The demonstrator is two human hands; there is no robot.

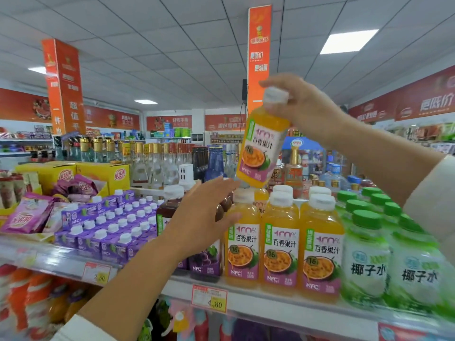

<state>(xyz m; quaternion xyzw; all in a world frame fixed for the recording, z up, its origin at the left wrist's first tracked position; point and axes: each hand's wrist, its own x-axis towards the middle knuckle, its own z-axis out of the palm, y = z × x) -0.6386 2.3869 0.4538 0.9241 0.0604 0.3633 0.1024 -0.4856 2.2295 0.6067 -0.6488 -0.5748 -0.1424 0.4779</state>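
The right hand (302, 107) grips a juice bottle (263, 148) by its white cap, fingers curled round the top. The bottle hangs tilted, cap up-right and base down-left, just above the row (280, 247) of like bottles on the shelf (283, 307). The left hand (204, 217) is open and holds nothing. It sits just below-left of that base, nearer the row. Coconut water (364, 264) stands to the right, with shop aisles beyond.
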